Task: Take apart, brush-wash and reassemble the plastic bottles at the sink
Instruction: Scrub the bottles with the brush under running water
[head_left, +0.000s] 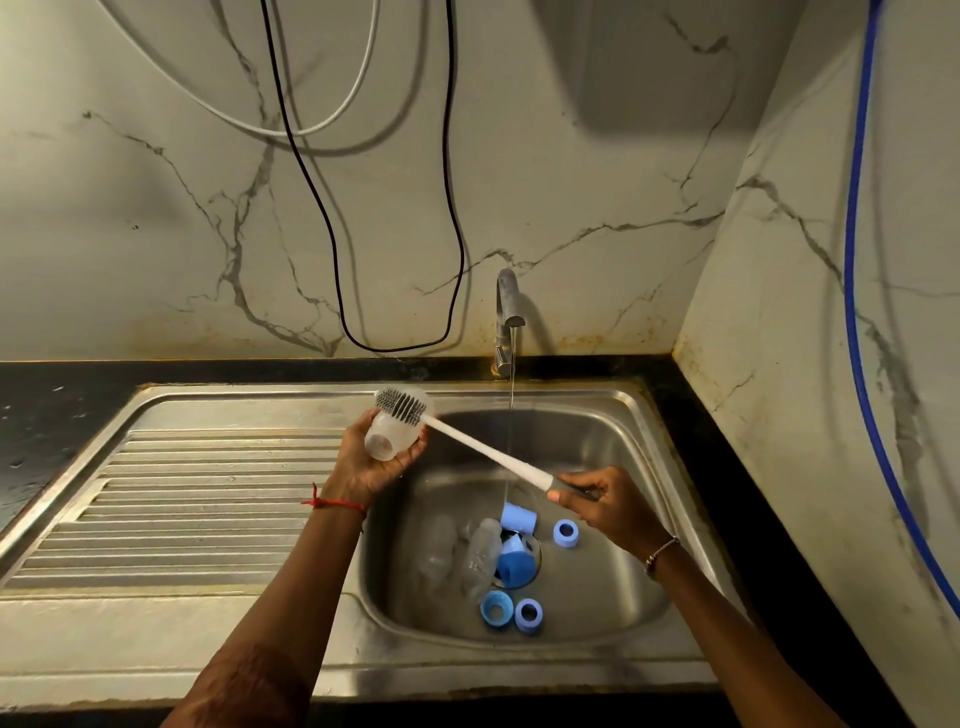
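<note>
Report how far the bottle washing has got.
Done: bottles are apart, blue rings loose in the sink. In hand: left hand holds a clear bottle, right hand holds the brush against it. Left, apparently: other bottles lying in the sink, rings, reassembly.

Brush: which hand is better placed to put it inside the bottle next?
Right, probably: the right hand grips the brush by its handle, while the left hand holds the bottle.

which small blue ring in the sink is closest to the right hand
The lone blue ring under the right hand; the wider ring and the paler ring lie side by side nearer the camera.
</note>
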